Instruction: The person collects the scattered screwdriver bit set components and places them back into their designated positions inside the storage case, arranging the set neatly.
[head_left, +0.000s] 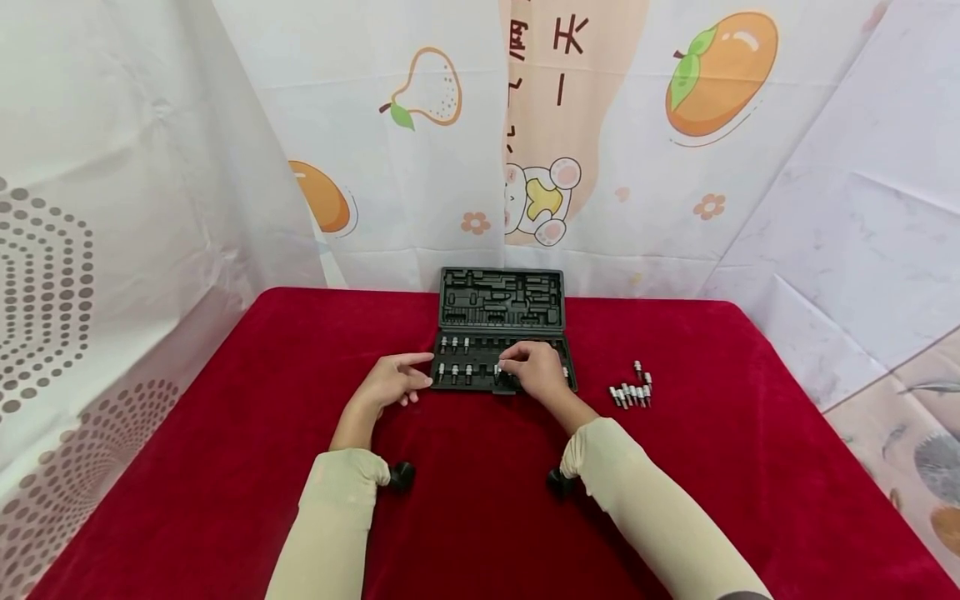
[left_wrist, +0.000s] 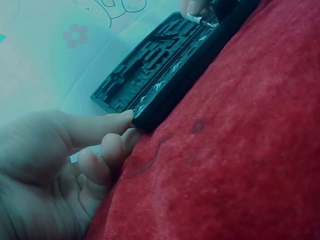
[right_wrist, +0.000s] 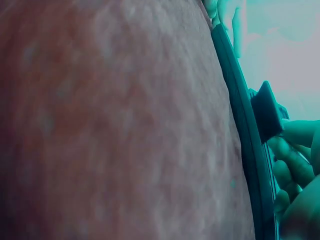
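Observation:
A black plastic tool case (head_left: 501, 327) lies with its lid up, its moulded lower half holding several silver bit sockets (head_left: 454, 372) in two rows. My right hand (head_left: 534, 368) is over the front row and pinches a bit socket (left_wrist: 194, 19) between thumb and fingertips. That bit socket is upright, low over the slots in the middle of the row. My left hand (head_left: 392, 381) is at the case's left side, its extended fingertips touching the edge near the front corner. In the left wrist view the other fingers (left_wrist: 95, 165) bend loosely beside the case.
A loose group of bit sockets (head_left: 630, 395) lies on the red cloth (head_left: 480, 517) to the right of the case. The case's latch tab (right_wrist: 266, 112) juts from its front edge. A printed curtain (head_left: 360, 167) hangs behind the table.

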